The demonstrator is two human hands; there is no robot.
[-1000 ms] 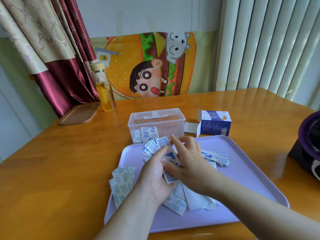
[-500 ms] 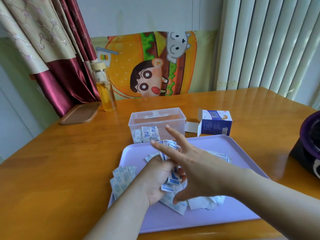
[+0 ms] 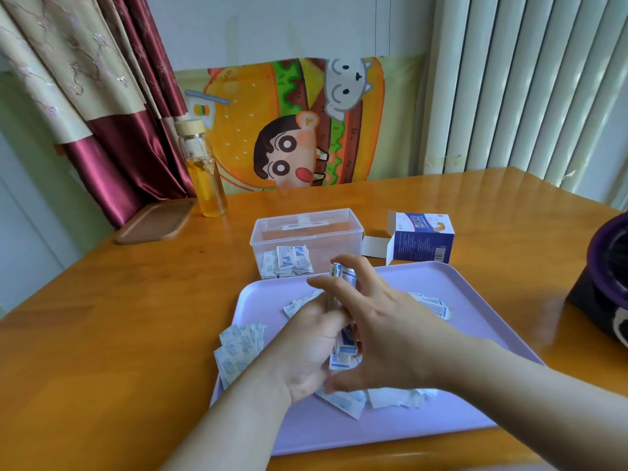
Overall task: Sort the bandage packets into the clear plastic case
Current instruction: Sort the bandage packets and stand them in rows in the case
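Over the lilac tray (image 3: 482, 300) my left hand (image 3: 302, 348) grips a stack of blue-and-white bandage packets (image 3: 345, 350) set on edge. My right hand (image 3: 394, 328) wraps the same stack, fingers over its far end and thumb at its near end. Loose packets lie on the tray: a fanned pile at the left rim (image 3: 238, 348), a few on the right (image 3: 436, 305), and more under my hands (image 3: 346, 402). Just beyond the tray stands the clear plastic case (image 3: 306, 229), open, with several packets (image 3: 289, 261) standing against its front wall.
An opened blue-and-white bandage box (image 3: 421, 241) sits right of the case. At the back left are a glass bottle of yellow liquid (image 3: 204, 171) and a brown lid (image 3: 156, 220). A dark purple object (image 3: 605, 283) sits at the table's right edge. White paper scraps (image 3: 394, 397) lie on the tray.
The fanned packets in my left hand have been gathered into a tight upright stack. My right hand has gone from spread fingers to closing over the stack's ends.
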